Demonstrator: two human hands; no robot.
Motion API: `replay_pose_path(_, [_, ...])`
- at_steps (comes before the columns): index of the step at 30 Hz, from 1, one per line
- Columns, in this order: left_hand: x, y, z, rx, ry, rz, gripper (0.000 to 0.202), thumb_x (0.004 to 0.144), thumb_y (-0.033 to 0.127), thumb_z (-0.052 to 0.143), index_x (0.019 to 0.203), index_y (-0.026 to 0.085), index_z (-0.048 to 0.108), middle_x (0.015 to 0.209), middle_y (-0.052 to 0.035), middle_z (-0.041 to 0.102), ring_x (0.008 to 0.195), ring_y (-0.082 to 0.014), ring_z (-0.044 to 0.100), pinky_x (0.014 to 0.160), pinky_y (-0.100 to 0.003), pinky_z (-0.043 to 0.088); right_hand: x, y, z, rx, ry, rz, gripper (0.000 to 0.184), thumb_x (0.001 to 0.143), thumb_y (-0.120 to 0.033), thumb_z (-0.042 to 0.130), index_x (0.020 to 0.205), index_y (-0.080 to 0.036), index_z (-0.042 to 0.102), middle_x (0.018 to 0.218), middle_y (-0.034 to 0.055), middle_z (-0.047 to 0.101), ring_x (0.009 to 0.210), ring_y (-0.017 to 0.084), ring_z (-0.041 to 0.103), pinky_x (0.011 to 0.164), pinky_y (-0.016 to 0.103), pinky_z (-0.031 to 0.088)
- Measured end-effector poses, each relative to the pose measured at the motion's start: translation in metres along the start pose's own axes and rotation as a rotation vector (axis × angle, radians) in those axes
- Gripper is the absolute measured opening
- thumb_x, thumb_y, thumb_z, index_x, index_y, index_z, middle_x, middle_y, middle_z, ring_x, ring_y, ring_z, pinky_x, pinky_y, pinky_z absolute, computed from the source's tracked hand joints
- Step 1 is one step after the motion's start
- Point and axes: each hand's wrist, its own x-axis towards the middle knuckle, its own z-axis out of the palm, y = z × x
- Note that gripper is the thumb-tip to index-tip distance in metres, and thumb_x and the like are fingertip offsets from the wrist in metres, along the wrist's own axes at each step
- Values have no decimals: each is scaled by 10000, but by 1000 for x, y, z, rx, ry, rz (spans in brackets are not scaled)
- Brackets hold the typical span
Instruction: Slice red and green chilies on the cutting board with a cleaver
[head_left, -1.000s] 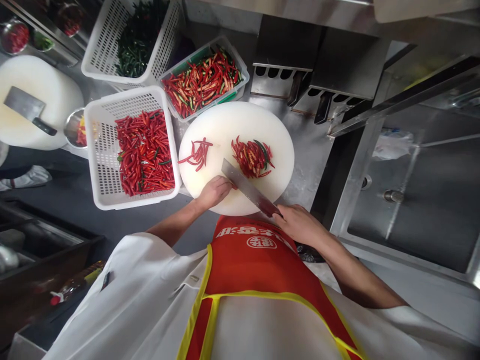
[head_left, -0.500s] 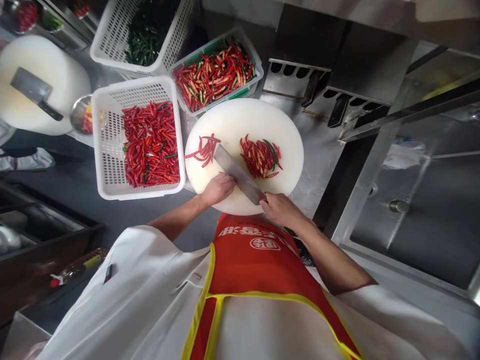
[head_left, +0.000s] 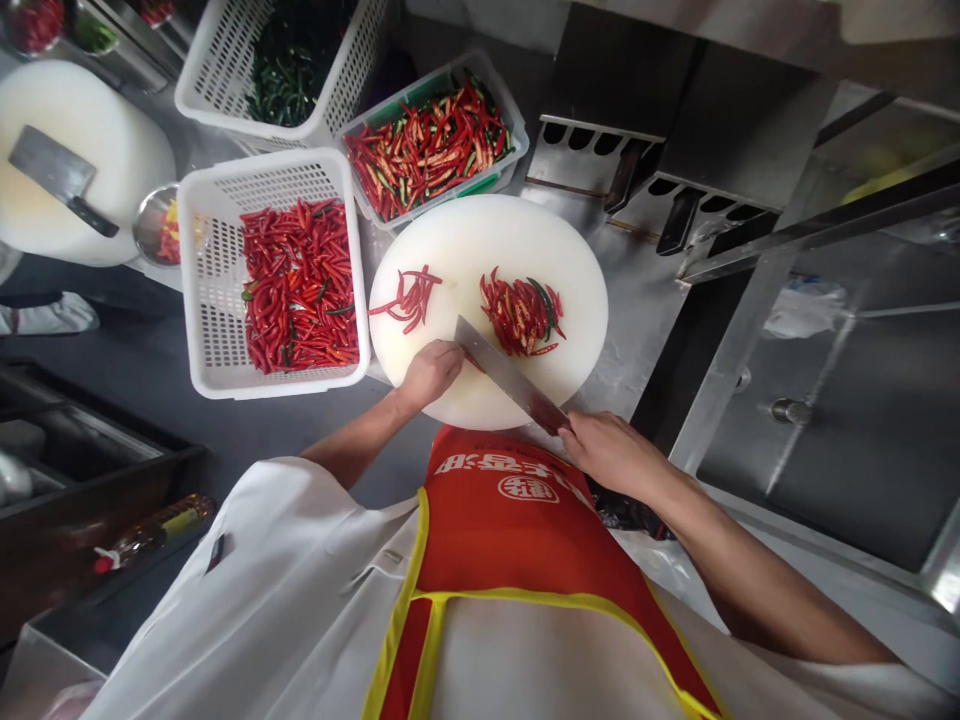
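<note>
Red chilli [head_left: 477,365] on the board [head_left: 525,235], seemingly pinned by left hand [head_left: 431,373], fingers bunched; looks light, slick; hold near end. Over the board, knife [head_left: 510,378] in right hand [head_left: 604,448], fingers curled round it.

White jacket [head_left: 300,590], loose, softly creased; wide sleeves [head_left: 274,495] ending near elbows. Slim dark item [head_left: 216,553] on left side, small pale tab [head_left: 392,556] on chest. Red apron [head_left: 502,550] over front, bright yellow edging [head_left: 517,599], red straps [head_left: 405,650] with yellow borders; white characters [head_left: 480,464], rounded white emblem [head_left: 529,489]. Left hand [head_left: 433,372], right hand [head_left: 604,448] bare, forearms [head_left: 364,440] too.
</note>
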Motion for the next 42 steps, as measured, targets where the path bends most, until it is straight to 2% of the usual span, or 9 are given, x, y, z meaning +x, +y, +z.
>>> replay_pose_path(5, [0, 2, 0, -2, -35, 55, 238, 980, 240, 428, 986, 163, 653, 981, -107, 667, 894, -203, 616, 798, -366, 537, 22, -10, 4, -18, 47, 40, 220, 1004, -249, 390, 951, -143, 575, 866, 127, 699, 813, 238, 666, 623, 307, 309])
replay_pose_path(8, [6, -4, -11, -5, -78, 77, 229, 977, 245, 433, 989, 164, 647, 976, -100, 654, 903, -197, 611, 806, -342, 535, 34, -2, -3, -22, 72, 20, 243, 1003, -283, 403, 880, -164, 575, 879, 119, 703, 854, 238, 662, 638, 302, 308])
replay_pose_path(14, [51, -32, -48, 195, 26, -272, 233, 933, 175, 435, 1012, 140, 651, 1016, -128, 630, 999, -248, 598, 901, -387, 503, 5, 21, -11, -20, 115, 0, 260, 1005, -279, 383, 852, -175, 566, 823, 95, 697, 796, 227, 659, 650, 305, 306])
replay_pose_path(19, [80, -29, -62, 367, -177, -522, 188, 906, 208, 519, 989, 138, 673, 969, -139, 646, 908, -287, 645, 778, -387, 517, -5, 20, 5, 32, 35, -92, 268, 993, -253, 396, 835, -176, 598, 839, 85, 704, 812, 220, 661, 661, 298, 312])
replay_pose_path(22, [72, -17, -56, 329, -265, -412, 205, 927, 212, 507, 1016, 153, 682, 946, -121, 657, 893, -265, 650, 761, -364, 518, -1, 24, 10, 114, 84, 23, 272, 993, -273, 393, 857, -173, 606, 818, 86, 703, 812, 225, 660, 658, 293, 321])
replay_pose_path(25, [48, -5, -44, 208, -316, -115, 238, 953, 200, 471, 1050, 187, 689, 990, -93, 661, 932, -223, 633, 787, -329, 522, 1, 26, 9, 150, 125, 118, 268, 992, -281, 390, 868, -167, 597, 813, 97, 701, 835, 243, 661, 664, 295, 328])
replay_pose_path(29, [18, 7, -26, 106, -264, 139, 266, 990, 224, 418, 1036, 173, 676, 1029, -90, 658, 942, -198, 612, 812, -321, 530, -8, 20, 4, 138, 130, 107, 261, 988, -291, 394, 848, -177, 582, 805, 88, 695, 815, 243, 662, 652, 301, 314])
replay_pose_path(35, [7, 6, -13, 12, -125, 209, 218, 986, 233, 451, 1036, 167, 652, 1007, -90, 668, 916, -196, 613, 814, -350, 544, -16, 8, 1, 81, 70, 44, 286, 994, -292, 370, 814, -188, 566, 807, 83, 691, 779, 226, 660, 628, 306, 293])
replay_pose_path(42, [3, -3, -4, -36, -90, 203, 199, 975, 229, 463, 1047, 175, 640, 1010, -101, 674, 925, -200, 621, 813, -373, 549, -7, 1, -7, 53, 20, -7, 270, 998, -273, 371, 845, -176, 571, 836, 93, 698, 809, 225, 667, 646, 308, 303])
